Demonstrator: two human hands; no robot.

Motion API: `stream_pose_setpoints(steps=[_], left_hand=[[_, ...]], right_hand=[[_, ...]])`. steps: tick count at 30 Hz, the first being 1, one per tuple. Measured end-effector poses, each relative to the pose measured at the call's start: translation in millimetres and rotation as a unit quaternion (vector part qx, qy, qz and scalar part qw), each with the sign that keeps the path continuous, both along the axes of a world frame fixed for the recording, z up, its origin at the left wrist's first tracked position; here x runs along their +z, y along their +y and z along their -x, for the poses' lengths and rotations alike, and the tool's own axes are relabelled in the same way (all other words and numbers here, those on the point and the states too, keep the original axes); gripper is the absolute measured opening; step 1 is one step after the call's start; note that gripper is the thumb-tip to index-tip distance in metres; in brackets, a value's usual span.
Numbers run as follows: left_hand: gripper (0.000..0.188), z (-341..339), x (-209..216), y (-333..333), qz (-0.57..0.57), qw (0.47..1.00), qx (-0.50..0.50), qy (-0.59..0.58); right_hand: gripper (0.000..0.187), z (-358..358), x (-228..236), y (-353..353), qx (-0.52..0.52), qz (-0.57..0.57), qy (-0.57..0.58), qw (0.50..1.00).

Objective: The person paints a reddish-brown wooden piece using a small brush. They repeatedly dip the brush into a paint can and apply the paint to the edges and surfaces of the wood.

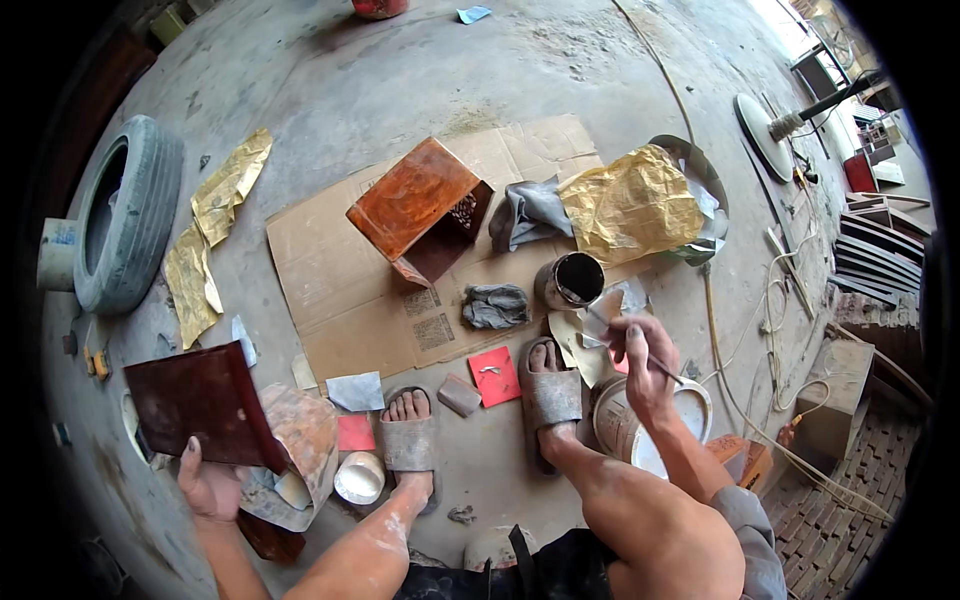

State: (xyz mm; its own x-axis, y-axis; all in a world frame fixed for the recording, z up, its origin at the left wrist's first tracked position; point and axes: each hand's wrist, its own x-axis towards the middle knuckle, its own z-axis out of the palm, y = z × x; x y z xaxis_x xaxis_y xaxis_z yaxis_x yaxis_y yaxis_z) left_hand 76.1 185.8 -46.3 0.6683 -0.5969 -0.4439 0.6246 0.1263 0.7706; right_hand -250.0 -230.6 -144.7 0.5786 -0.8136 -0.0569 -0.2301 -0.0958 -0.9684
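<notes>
My left hand (212,487) grips the lower edge of a glossy dark red-brown wooden panel (195,405), held tilted at the left. In my right hand (648,362) is a thin stick-like tool (660,368), pinched between thumb and fingers. Its tip points toward a dark-stained open can (572,281); whether it is a brush I cannot tell. Beyond my feet, an orange-brown lacquered wooden box (412,205) lies with its opening toward the right front, on flattened cardboard (320,285). A crumpled grey rag (496,306) lies beside the can.
Crumpled gold paper (640,208) and a grey cloth (530,213) lie behind the can. White buckets (620,415) stand by my right leg; a small white pot (359,478) is near my left foot. Red sandpaper (494,377) lies between my feet. A tyre (130,215) stands left; hoses (712,330) run right.
</notes>
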Motion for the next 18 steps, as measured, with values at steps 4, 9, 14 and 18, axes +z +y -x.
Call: stream_pose_setpoints(steps=[4, 9, 14, 18], left_hand=[[0.043, 53, -13, -77, -0.032, 0.995, 0.077, -0.06], [0.033, 82, -36, -119, -0.157, 0.911, 0.031, -0.379], [0.023, 85, -28, -120, -0.201, 0.856, -0.026, -0.476], [0.021, 88, -29, -121, -0.222, 0.829, -0.031, -0.512]], right_hand=[[0.013, -17, -20, -36, 0.023, 0.127, 0.116, 0.985], [0.011, -29, -38, -63, 0.089, 0.215, 0.215, 0.948], [0.016, -52, -61, -65, 0.139, 0.264, 0.264, 0.917], [0.018, -52, -61, -71, 0.121, 0.229, 0.262, 0.93]])
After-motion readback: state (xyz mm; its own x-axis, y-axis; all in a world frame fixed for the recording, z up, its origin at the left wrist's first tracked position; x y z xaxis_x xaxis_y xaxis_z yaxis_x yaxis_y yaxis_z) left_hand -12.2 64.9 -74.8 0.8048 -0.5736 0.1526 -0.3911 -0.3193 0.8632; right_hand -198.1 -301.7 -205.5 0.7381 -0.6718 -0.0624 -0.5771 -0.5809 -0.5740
